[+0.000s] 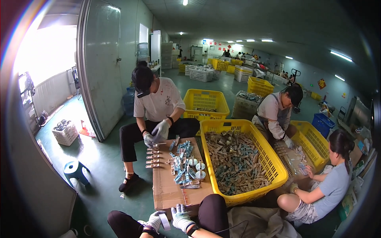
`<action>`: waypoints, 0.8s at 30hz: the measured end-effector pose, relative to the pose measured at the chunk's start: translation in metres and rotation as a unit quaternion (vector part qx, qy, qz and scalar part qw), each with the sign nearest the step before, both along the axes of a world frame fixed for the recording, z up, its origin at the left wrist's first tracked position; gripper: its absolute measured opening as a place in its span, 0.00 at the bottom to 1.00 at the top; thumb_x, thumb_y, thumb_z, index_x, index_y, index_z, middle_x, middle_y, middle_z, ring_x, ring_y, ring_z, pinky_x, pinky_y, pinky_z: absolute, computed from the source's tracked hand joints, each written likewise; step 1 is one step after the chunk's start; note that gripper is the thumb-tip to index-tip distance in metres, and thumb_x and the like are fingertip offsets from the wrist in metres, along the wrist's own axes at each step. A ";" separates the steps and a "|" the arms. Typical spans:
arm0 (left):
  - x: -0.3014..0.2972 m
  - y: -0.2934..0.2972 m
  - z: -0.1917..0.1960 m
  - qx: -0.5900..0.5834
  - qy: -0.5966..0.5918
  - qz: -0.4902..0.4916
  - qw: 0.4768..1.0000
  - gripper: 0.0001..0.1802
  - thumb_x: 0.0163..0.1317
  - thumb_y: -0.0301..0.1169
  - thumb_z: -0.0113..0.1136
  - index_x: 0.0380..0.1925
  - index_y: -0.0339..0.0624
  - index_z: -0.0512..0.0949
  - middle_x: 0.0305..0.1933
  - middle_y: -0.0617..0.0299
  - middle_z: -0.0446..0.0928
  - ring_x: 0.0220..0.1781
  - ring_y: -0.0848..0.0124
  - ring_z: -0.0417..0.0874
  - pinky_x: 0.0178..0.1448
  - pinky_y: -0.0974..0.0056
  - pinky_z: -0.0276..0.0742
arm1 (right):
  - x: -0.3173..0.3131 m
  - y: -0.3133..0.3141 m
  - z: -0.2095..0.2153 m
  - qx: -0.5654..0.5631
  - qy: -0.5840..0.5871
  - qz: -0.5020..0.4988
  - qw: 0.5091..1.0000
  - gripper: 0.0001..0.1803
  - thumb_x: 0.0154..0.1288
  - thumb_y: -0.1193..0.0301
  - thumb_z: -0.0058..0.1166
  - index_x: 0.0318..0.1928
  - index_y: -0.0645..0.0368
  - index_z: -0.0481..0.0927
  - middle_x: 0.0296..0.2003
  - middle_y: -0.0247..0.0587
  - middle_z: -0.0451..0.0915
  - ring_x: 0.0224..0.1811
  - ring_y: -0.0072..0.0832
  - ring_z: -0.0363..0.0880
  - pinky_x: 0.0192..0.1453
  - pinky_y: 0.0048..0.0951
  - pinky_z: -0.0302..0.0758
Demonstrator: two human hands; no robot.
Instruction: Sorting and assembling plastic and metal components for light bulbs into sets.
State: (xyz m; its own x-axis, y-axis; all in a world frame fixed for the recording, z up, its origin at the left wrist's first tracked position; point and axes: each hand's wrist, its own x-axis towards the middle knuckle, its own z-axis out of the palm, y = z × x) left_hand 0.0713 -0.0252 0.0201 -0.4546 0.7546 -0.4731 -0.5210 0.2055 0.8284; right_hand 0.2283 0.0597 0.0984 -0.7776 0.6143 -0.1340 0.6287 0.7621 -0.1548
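My gloved left hand (154, 220) is closed on a pale, band-like piece (164, 221), perhaps a roll of tape, in front of the cardboard's near edge. Beside it, my gloved right hand (181, 219) has its fingers stretched out against the edge of the cardboard sheet (168, 194). On that cardboard lies a heap of blue plastic clothespins (183, 152), with some pinkish ones. A row of pink clothespins (152, 158) lines its left edge. White round discs with upright pins (200, 174) stand at its right side.
A yellow crate (274, 166) full of clothespins stands right of the cardboard. Across from me, a seated person's gloved hands (160, 131) work at the far left corner. Two more people sit at the right. A blue stool (75, 169) is on the floor at left.
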 end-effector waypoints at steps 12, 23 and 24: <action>0.006 -0.001 0.013 -0.015 0.002 0.000 1.000 0.12 0.55 0.20 0.64 0.41 0.41 0.82 0.34 0.62 0.81 0.32 0.70 0.82 0.38 0.65 0.80 | 0.000 0.000 -0.009 0.012 0.008 -0.009 1.000 0.39 0.59 0.57 0.50 0.69 0.57 0.56 0.70 0.61 0.50 0.72 0.58 0.46 0.64 0.75 0.50; 0.004 -0.002 0.009 0.001 0.011 -0.005 1.000 0.11 0.55 0.20 0.63 0.40 0.42 0.82 0.35 0.64 0.82 0.32 0.72 0.81 0.38 0.66 0.79 | 0.001 0.001 -0.016 0.026 0.036 0.004 0.999 0.40 0.57 0.58 0.53 0.67 0.61 0.58 0.68 0.66 0.51 0.71 0.61 0.47 0.70 0.59 0.51; 0.005 -0.002 0.010 0.000 0.014 -0.007 1.000 0.11 0.55 0.20 0.63 0.40 0.42 0.82 0.35 0.64 0.82 0.32 0.72 0.81 0.38 0.67 0.79 | 0.001 0.001 -0.015 0.026 0.035 0.005 0.999 0.40 0.57 0.58 0.53 0.67 0.61 0.58 0.68 0.66 0.51 0.71 0.61 0.47 0.70 0.59 0.51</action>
State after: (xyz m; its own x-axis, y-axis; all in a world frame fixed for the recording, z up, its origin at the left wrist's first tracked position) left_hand 0.0759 -0.0272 0.0298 -0.4564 0.7609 -0.4613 -0.4950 0.2137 0.8422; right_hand 0.2298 0.0606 0.0832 -0.7897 0.6116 -0.0472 0.6105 0.7761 -0.1577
